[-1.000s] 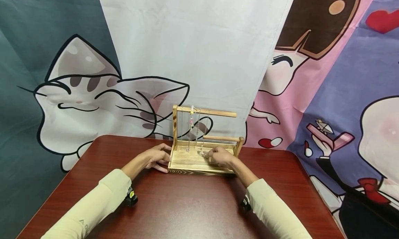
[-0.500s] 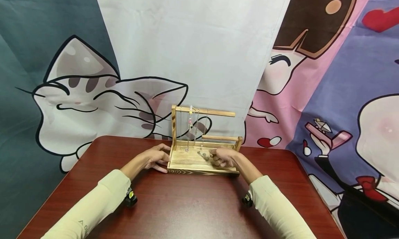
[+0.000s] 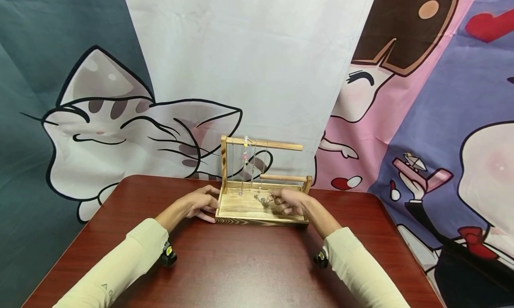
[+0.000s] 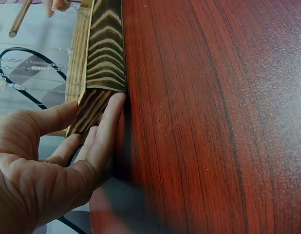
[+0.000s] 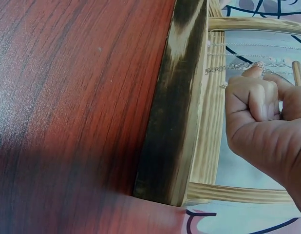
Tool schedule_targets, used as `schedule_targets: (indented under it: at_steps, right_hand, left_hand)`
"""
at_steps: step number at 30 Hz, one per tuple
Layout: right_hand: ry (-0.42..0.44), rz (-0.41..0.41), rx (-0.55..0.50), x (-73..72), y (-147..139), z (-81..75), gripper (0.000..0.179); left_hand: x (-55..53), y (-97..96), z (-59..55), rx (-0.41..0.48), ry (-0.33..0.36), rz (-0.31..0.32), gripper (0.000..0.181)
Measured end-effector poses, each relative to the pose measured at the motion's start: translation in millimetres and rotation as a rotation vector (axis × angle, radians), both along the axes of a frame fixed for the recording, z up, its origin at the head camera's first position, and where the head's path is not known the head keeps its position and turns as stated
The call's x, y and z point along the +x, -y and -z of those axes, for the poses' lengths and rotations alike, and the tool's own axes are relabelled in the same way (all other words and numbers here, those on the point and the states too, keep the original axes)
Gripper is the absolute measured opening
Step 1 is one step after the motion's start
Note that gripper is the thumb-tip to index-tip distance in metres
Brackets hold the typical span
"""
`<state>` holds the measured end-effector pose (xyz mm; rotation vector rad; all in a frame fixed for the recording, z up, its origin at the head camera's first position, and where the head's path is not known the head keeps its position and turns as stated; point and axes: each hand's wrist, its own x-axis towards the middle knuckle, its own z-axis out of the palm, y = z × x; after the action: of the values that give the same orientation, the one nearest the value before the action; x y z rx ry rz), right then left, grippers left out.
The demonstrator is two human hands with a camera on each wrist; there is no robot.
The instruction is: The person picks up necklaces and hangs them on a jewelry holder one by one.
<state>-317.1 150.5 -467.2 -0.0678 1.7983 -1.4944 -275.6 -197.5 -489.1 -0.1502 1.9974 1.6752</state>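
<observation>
A wooden jewelry stand (image 3: 237, 205) with a shallow tray base stands on the table. My left hand (image 3: 201, 203) holds its left end; in the left wrist view the thumb is at the upper rim and other fingers lie along the dark-striped end. My right hand (image 3: 290, 201) is over the tray's right part, thumb and index finger pinching a thin chain necklace (image 3: 263, 201). Part of that chain lies bunched on the tray floor. In the right wrist view, the hand (image 5: 260, 105) has its other fingers curled into the palm, with chain at its fingertips.
Several thin necklaces, one with colored beads (image 3: 245, 154), hang from the stand's upper bar (image 3: 281, 145). A shorter, lower bar (image 3: 281, 178) is close above my right hand. The reddish table (image 3: 241, 263) meets a printed cartoon backdrop (image 3: 257, 62) behind.
My right hand has drawn back a little to the right across the tray, bringing more of the bunched chain into sight between it and the tray's middle. My left hand stays at the stand's end.
</observation>
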Motion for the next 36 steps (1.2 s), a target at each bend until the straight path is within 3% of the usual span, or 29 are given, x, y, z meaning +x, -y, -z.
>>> schedule_targets:
  at_steps: [9, 21, 36]
  right_hand:
    - [-0.112, 0.033, 0.019, 8.1, -3.3, -13.1, 0.042]
    - [-0.212, 0.021, -0.105, 15.2, -3.5, -24.7, 0.018]
    - [-0.365, 0.066, -0.221, 17.7, -10.6, -55.5, 0.02]
  left_hand:
    - [-1.1, -0.4, 1.5, 0.006, -0.006, 0.003, 0.07]
    - [-0.2, -0.6, 0.9, 0.005, -0.003, 0.005, 0.069]
    - [0.3, -0.4, 0.3, 0.004, -0.001, 0.005, 0.068]
